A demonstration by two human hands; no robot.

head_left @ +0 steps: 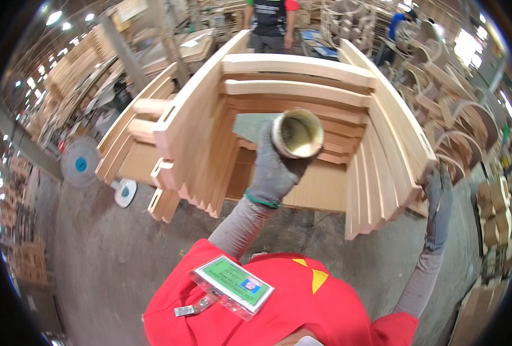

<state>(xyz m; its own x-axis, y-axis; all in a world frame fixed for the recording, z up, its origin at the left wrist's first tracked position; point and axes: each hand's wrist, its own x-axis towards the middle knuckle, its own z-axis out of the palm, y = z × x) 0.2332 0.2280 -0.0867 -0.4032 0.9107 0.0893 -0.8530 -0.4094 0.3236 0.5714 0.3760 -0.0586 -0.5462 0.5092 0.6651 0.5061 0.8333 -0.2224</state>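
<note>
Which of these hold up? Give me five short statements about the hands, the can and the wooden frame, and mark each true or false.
1. The left hand wears a grey glove and holds a round open can. True.
2. The right hand holds a hammer. False: it rests on the right-hand edge of the wooden frame and holds no tool.
3. The can is held up over the slatted frame. True.
4. A fan stands on the floor to the left of the frame. True.
5. The person wears a blue shirt. False: the shirt is red, with a green badge clipped on it.
</note>
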